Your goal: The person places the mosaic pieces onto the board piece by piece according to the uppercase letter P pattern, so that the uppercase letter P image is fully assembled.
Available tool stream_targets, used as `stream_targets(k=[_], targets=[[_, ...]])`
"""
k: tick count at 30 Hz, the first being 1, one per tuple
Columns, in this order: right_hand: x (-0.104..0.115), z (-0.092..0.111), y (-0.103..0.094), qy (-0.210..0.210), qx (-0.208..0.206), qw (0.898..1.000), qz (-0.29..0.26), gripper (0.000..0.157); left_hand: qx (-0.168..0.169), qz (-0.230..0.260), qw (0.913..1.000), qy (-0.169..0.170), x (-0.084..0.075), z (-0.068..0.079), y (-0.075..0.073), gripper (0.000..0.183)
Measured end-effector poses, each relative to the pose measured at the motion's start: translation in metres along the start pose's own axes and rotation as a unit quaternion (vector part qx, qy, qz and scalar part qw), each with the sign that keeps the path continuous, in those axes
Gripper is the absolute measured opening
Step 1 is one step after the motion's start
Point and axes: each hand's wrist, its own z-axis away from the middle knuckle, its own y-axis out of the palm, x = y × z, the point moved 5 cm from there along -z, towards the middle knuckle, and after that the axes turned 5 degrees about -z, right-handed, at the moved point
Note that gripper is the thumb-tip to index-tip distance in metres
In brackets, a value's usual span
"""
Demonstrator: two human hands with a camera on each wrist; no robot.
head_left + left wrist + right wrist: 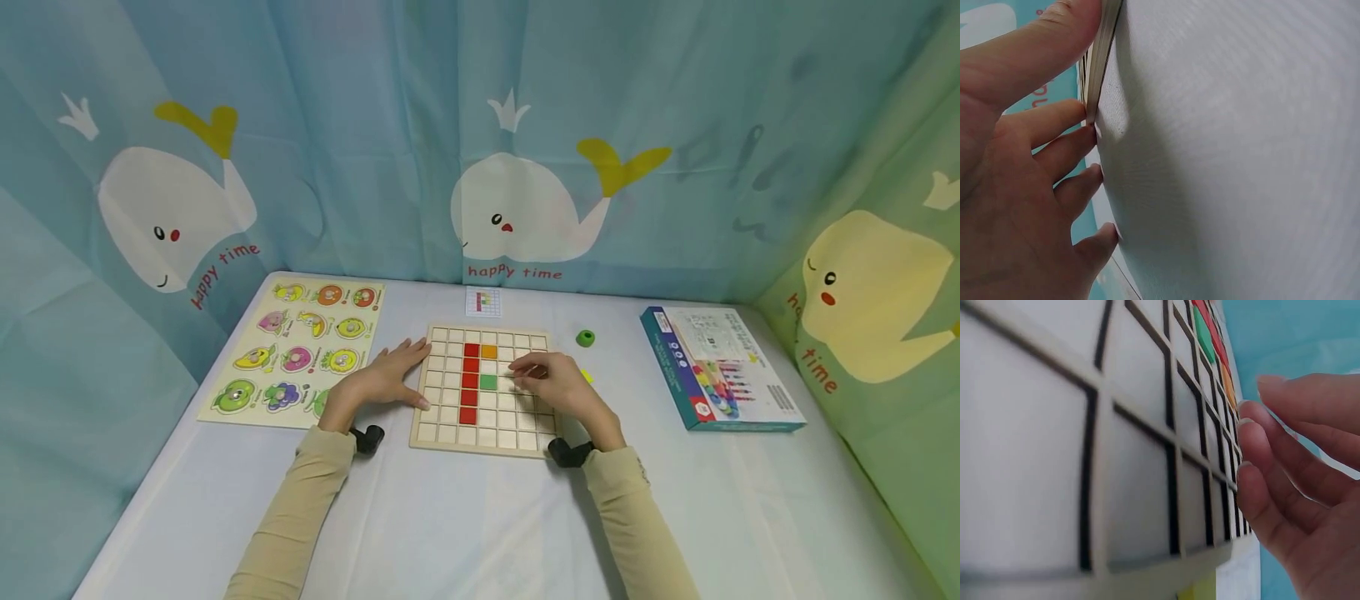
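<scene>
A wooden grid board (446,433) lies on the table with pale squares. A column of red tiles (469,381) stands in it, with an orange tile (489,352) and a green tile (488,382) to its right. My left hand (386,379) rests at the board's left edge, fingers spread and thumb on the rim; in the left wrist view fingertips (1094,134) touch the edge. My right hand (558,383) hovers over the right half, fingers bent. In the right wrist view its thumb and fingers (1257,447) are a little apart, with no tile visible between them.
A small pattern card (483,302) lies behind the board. A fruit puzzle board (300,350) is at left, a box (723,367) at right. A small green round piece (585,337) and a partly hidden yellow piece (587,377) lie right of the board. Curtains hang behind.
</scene>
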Motion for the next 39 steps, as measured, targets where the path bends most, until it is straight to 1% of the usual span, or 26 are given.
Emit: stream_targets(k=[5,9,14,19,25,31,34,39], targets=[[-0.009,0.005,-0.014,0.007,-0.008,1.000,-0.002,0.022,0.003,0.000,1.0000,0.001,0.000,-0.001,0.001,0.103],[-0.015,0.008,-0.026,0.029,-0.005,1.000,-0.009,0.022,0.004,-0.001,1.0000,0.001,0.000,-0.001,0.001,0.103],[-0.028,0.012,-0.038,0.068,0.010,0.998,-0.010,0.020,0.005,0.004,1.0000,0.000,0.001,0.000,0.001,0.103],[-0.041,0.016,-0.046,0.091,0.033,0.995,-0.011,0.018,0.003,0.004,1.0000,0.004,0.001,-0.001,0.000,0.103],[-0.053,0.021,-0.050,0.121,0.053,0.991,-0.032,0.021,0.007,0.004,1.0000,0.003,0.002,-0.001,0.001,0.103],[-0.057,0.021,-0.048,0.110,0.075,0.990,-0.037,0.029,0.002,0.002,1.0000,0.007,0.001,0.000,0.000,0.103],[-0.056,0.021,-0.046,0.114,0.084,0.990,-0.028,0.032,0.004,0.006,1.0000,0.005,0.001,0.000,0.000,0.103],[-0.054,0.021,-0.044,0.126,0.081,0.989,-0.004,0.026,0.006,0.005,0.9999,0.006,0.001,-0.001,0.002,0.104]])
